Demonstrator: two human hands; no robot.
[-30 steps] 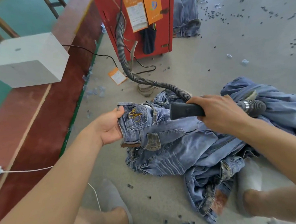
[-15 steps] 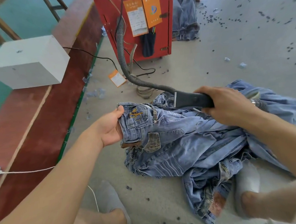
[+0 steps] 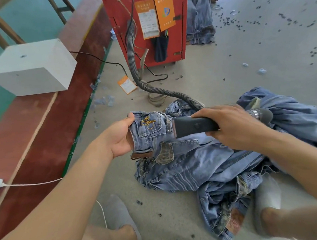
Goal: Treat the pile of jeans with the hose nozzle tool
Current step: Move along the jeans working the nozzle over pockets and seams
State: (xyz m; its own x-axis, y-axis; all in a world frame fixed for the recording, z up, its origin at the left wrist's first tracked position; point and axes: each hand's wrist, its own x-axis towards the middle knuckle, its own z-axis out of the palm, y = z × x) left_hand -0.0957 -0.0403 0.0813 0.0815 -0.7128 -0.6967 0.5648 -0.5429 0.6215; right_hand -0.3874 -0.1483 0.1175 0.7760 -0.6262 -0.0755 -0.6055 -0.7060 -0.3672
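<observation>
Head view: nozzle [image 3: 194, 126] now shifted left and lower onto the jeans [image 3: 189, 160] near the waistband, right hand [image 3: 233, 127] fingers clenched round it; left hand [image 3: 121, 138] still grasping the waistband taut. Next pass probably starting; pile on the floor [image 3: 224, 65].

Bare floor [image 3: 233, 64] opens ahead and to your right, only scattered scraps there. To your left the red-brown platform [image 3: 44, 129] with its white box [image 3: 32, 67] walls you in. Straight ahead, red cabinet [image 3: 147, 25] and grey hose [image 3: 139, 78] block the way.
</observation>
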